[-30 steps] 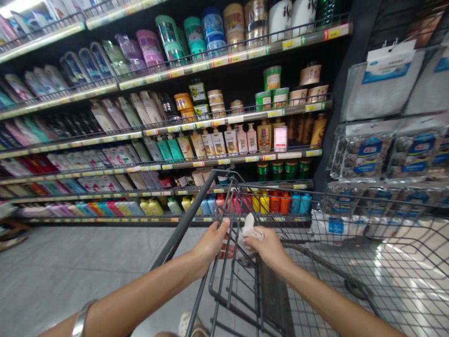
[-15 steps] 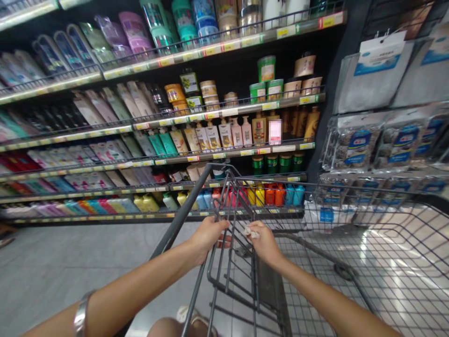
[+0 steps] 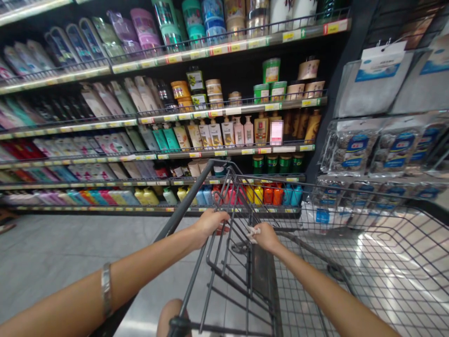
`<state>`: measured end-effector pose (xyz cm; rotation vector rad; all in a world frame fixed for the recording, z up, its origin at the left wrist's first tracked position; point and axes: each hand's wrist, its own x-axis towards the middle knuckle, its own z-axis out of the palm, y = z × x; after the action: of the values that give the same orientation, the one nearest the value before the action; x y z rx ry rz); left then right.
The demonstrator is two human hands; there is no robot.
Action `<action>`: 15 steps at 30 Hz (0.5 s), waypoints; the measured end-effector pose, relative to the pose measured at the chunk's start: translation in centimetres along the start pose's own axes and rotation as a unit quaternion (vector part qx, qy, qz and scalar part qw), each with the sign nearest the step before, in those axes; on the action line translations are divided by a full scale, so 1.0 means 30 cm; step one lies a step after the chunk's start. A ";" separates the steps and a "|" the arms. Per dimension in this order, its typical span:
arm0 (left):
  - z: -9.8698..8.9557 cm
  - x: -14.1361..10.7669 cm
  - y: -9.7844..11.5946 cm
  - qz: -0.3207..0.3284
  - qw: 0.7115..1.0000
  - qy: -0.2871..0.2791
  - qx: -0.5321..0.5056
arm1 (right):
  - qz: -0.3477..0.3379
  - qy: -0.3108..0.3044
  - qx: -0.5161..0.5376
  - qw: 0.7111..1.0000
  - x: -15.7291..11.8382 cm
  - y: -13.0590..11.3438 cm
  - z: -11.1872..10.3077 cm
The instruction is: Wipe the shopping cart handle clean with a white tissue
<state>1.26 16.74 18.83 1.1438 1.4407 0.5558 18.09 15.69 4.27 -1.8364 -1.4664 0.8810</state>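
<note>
in the head view, had the left hand [image 3: 207, 226] curled round wires [image 3: 207, 255] of the cart [image 3: 187, 201], the right hand [image 3: 267, 238] closed on a tissue [image 3: 254, 232] beside them; risked tearing the tissue by dragging it over close wires, or rolling the cart by pushing unevenly.

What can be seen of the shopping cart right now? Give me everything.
The shopping cart looks metal: dark grey, standing upright, with a thick bar at left, a slanting wire rack and a mesh basket at right. The left hand curls around rack bars; the right hand pinches a crumpled white wipe beside them, contact unclear.
</note>
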 end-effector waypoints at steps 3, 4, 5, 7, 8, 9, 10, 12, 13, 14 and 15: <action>0.003 0.001 -0.001 -0.001 1.000 -0.005 0.000 | -0.013 0.021 -0.025 0.999 0.008 0.047 -0.015; 0.005 -0.001 0.000 -0.003 1.000 -0.003 0.001 | -0.013 0.030 -0.025 0.999 0.013 0.065 -0.022; 0.008 -0.004 0.002 -0.004 1.000 0.000 0.001 | -0.011 0.041 -0.023 0.999 0.019 0.083 -0.030; 0.015 -0.013 0.007 -0.007 1.000 0.008 0.002 | 0.002 0.063 -0.019 0.998 0.033 0.113 -0.042; 0.020 -0.019 0.011 -0.010 1.000 0.011 0.001 | 0.015 0.074 -0.011 0.997 0.040 0.124 -0.045; 0.025 -0.024 0.014 -0.011 1.000 0.012 0.000 | 0.030 0.084 0.005 0.996 0.045 0.133 -0.045; 0.030 -0.029 0.018 -0.013 1.000 0.011 0.000 | 0.044 0.089 0.027 0.995 0.049 0.138 -0.041; 0.041 -0.036 0.023 -0.015 1.000 0.008 0.001 | 0.067 0.092 0.085 0.990 0.052 0.143 -0.023; 0.046 -0.039 0.025 -0.014 1.000 0.009 0.001 | 0.073 0.090 0.112 0.987 0.052 0.143 -0.010; 0.049 -0.040 0.025 -0.012 1.000 0.011 0.001 | 0.073 0.087 0.132 0.985 0.050 0.141 0.003; 0.053 -0.041 0.024 -0.011 1.000 0.014 0.000 | 0.069 0.086 0.144 0.983 0.050 0.138 0.016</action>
<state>2.81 15.55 19.67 1.1232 1.4767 0.5579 20.28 16.39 0.48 -1.7609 -1.0563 0.9224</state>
